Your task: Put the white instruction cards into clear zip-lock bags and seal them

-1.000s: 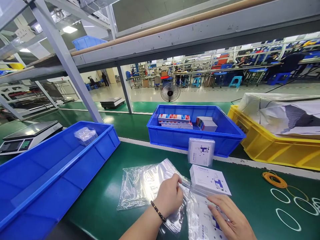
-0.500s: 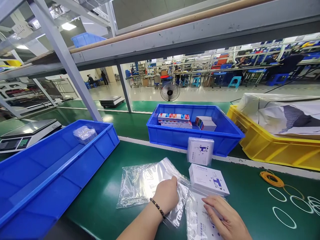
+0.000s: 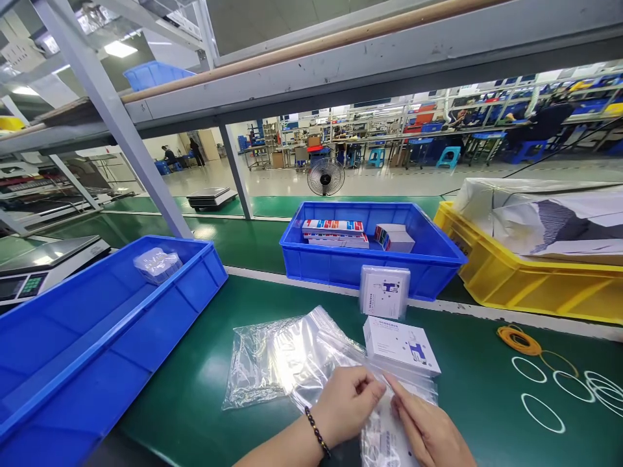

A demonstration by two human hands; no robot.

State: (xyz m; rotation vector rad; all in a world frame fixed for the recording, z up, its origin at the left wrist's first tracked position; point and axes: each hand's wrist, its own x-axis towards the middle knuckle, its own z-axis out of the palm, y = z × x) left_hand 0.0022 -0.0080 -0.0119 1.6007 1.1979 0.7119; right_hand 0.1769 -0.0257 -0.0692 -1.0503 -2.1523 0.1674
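My left hand point(image 3: 346, 403), with a bead bracelet at the wrist, pinches the top edge of a clear zip bag point(image 3: 384, 425) that holds a white printed booklet. My right hand point(image 3: 428, 428) meets it at the same edge, fingers pressed together on the plastic. Just beyond lies a stack of white booklets point(image 3: 400, 346) with blue print. A bagged booklet point(image 3: 384, 292) leans upright against the middle blue bin point(image 3: 341, 269). A pile of empty clear bags point(image 3: 272, 360) lies to the left on the green mat.
A large blue bin point(image 3: 73, 363) with one bagged pack stands at the left, next to a scale point(image 3: 43, 266). A yellow crate point(image 3: 535, 285) with wrapped sheets is at the right. Rubber bands point(image 3: 545, 389) lie at the right. A shelf frame point(image 3: 117, 123) hangs overhead. People work far behind.
My left hand has slid right off the empty bags to the bagged booklet's top edge, meeting my right hand, which lifted from lying flat on it. The view shifted slightly.
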